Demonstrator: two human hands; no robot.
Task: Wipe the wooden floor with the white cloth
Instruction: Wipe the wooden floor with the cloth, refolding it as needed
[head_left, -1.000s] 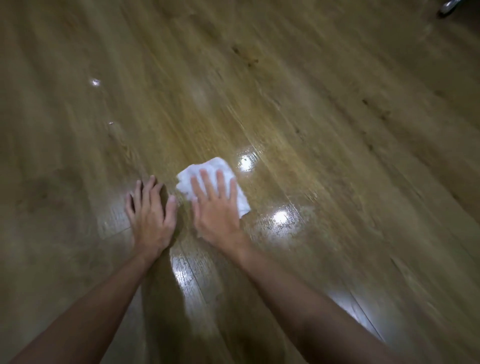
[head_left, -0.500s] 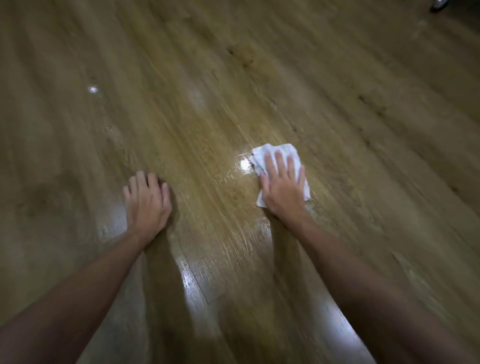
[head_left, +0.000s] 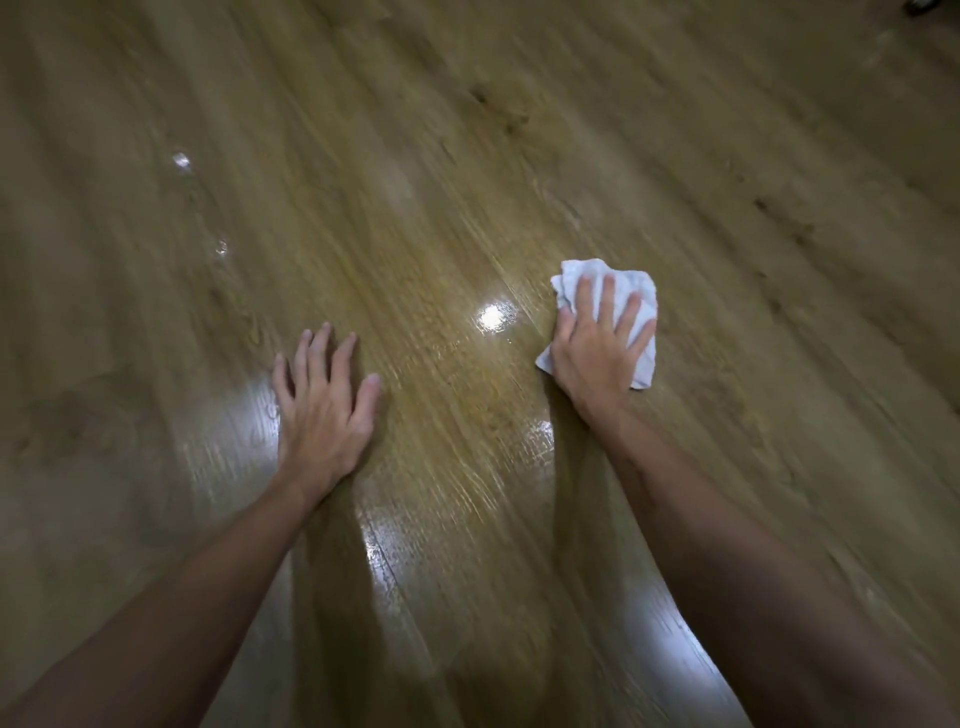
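We see a dim, warm-lit wooden floor (head_left: 675, 156) smeared with motion blur toward the edges. A bright glare spot sits just left of the right hand's (head_left: 597, 353) fingers (wet-looking sheen), and dark arm shadows trail below both wrists.

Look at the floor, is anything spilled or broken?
Nothing looks broken or clearly spilled. The wooden floor only shows bright shiny glare spots. The right hand presses the crumpled white cloth flat; the left hand rests on the bare boards.
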